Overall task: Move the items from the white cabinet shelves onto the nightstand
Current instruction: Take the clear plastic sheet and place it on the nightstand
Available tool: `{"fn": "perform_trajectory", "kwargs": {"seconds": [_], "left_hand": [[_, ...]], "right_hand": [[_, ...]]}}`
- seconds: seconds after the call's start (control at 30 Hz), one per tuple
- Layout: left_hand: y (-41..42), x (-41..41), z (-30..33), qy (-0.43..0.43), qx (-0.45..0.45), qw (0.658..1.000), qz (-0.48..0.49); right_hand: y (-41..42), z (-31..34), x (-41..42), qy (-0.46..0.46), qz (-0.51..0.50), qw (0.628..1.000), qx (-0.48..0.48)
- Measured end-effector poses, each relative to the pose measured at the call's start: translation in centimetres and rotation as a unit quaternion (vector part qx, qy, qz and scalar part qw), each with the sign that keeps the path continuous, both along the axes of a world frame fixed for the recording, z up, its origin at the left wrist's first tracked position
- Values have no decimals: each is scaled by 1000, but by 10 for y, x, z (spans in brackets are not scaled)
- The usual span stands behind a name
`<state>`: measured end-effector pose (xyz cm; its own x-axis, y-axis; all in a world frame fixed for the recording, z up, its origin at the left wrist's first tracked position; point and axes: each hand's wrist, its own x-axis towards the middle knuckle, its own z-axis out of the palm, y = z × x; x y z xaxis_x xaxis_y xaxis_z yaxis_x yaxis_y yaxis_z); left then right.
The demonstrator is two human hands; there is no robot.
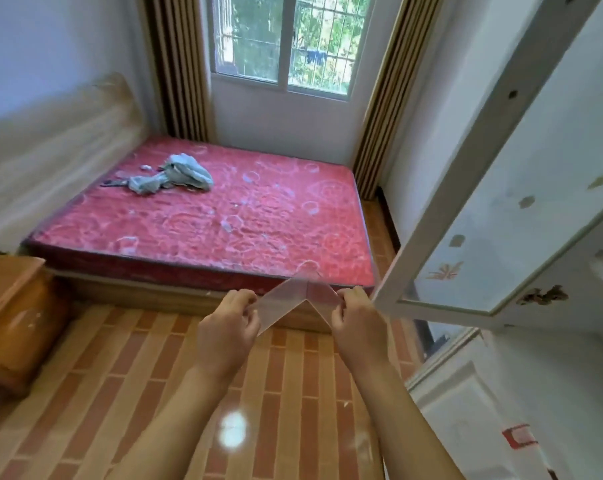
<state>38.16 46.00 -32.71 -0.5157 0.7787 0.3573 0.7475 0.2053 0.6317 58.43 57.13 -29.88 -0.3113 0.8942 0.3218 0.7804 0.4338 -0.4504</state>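
1. Down in the lower middle of the frame, both hands are holding up a clear plastic sheet (294, 299) that's bent into a peaked, tent-like shape, out over the brick-pattern floor (120, 393).
2. Left hand (229, 327) is pinching the sheet's left end, fingers curled in with the thumb side against the plastic.
3. Right hand (357, 323) is doing the same on the right end, fingertips gripping the edge. Both forearms are reaching up from the bottom of the frame.
4. Over on the right side, the white cabinet (500, 393) is standing with its glass door (500, 216) swinging open toward the middle; the door's lower corner is sitting just beside the right hand. I can't really see the shelves from this angle.
5. At the far left edge, the wooden nightstand (12, 317) is sitting next to the bed, well apart from the sheet.
6. Filling the middle of the frame, a bed with a red patterned mattress (223, 209) is lying under the window (282, 43), with a crumpled light-blue cloth (175, 174) on its upper left part.
7. Striped curtains (178, 64) are hanging on either side of the window.
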Motion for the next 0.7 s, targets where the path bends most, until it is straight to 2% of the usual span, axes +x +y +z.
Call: {"fn": "perform_trajectory", "kwargs": {"seconds": [0.37,0.7], "left_hand": [[-73,-186,-3,-20,21,996,89],[-186,-297,-34,-28,13,977,209]], "right_hand": [[-41,-4,-210,-11,76,997,7],[-106,-6,-366,-49,226,973,6]]}}
